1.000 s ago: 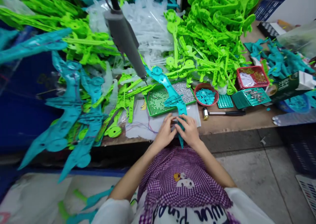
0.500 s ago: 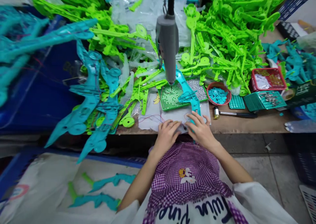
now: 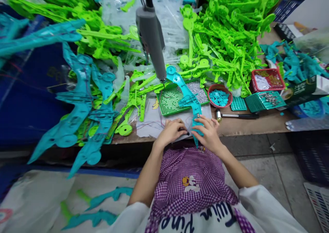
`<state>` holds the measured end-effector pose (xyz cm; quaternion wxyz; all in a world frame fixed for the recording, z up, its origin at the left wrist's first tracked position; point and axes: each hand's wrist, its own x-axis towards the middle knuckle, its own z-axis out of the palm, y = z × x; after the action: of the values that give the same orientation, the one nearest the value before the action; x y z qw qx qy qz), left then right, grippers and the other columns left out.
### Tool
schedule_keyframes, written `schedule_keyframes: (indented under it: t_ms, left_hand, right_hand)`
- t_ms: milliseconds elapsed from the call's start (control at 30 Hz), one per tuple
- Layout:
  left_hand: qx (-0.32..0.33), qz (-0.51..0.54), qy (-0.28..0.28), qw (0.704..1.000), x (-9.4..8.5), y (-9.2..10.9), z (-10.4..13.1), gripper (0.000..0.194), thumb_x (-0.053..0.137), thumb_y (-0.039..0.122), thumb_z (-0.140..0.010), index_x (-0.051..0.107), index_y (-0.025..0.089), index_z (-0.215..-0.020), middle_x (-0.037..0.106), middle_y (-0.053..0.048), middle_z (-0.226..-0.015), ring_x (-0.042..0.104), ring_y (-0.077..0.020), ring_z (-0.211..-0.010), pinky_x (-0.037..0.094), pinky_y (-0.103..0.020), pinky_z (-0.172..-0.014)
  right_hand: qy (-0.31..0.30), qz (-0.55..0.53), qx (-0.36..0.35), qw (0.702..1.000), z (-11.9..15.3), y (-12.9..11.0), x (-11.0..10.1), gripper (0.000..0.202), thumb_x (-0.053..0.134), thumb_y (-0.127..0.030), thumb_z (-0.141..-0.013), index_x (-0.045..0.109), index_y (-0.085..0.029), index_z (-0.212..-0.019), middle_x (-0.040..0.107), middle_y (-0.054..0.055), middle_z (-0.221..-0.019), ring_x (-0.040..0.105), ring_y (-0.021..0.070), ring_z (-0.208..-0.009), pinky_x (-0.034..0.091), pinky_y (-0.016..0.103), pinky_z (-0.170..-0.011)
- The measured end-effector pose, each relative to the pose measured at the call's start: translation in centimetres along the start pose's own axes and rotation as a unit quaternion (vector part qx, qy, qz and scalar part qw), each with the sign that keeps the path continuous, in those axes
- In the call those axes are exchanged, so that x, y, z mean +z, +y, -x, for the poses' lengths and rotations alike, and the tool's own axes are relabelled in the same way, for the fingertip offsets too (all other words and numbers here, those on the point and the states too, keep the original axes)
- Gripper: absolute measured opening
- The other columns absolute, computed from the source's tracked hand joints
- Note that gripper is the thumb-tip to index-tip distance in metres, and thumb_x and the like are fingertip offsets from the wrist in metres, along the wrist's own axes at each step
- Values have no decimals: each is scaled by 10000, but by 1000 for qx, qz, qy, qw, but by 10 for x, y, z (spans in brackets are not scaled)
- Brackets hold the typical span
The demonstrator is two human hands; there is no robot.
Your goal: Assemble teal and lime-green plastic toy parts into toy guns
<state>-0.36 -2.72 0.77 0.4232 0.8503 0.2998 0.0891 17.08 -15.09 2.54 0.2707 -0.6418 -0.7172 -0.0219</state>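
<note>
Both hands rest at the near edge of the table [image 3: 257, 126], close together. The right hand [image 3: 209, 135] lies on the lower end of a long teal plastic part [image 3: 186, 96], with its fingers curled around it and pressing it down. The left hand [image 3: 171, 132] is just beside it, fingers bent onto something small at the same end of the part; what it pinches is too small to tell. The teal part stretches away from the hands and crosses over a green tray [image 3: 169, 102] full of small screws. Its far round end lies near the tip of a grey electric screwdriver [image 3: 151, 44] that hangs from above. Right of the tray stand a red bowl [image 3: 219, 96] with teal pieces and a small hammer [image 3: 235, 115]. Behind them rises a big heap of green plastic parts [image 3: 226, 37].
</note>
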Motion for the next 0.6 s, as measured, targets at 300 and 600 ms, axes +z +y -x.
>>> schedule_keyframes:
  t_ms: [300,600]
  left_hand:
    - [-45,282,-2,958,-2,12,5,303,574,482,-840,591,180,-830,566,16,-669,476,-116,-537,385,-239,-514]
    - [-31,245,34,969,-7,30,3,289,591,467,-821,582,180,-781,524,28,-633,409,-101,-541,327,-227,-494]
  right_hand:
    - [11,-22,26,999,-8,0,9,190,567,-390,-957,706,-264,-989,742,44,-1071,609,234,-1177,211,421,-1046]
    - [14,-101,76,992,-9,0,6,242,533,-410,-971,722,-268,-1022,739,41,-1066,669,198,-1044,347,384,-954]
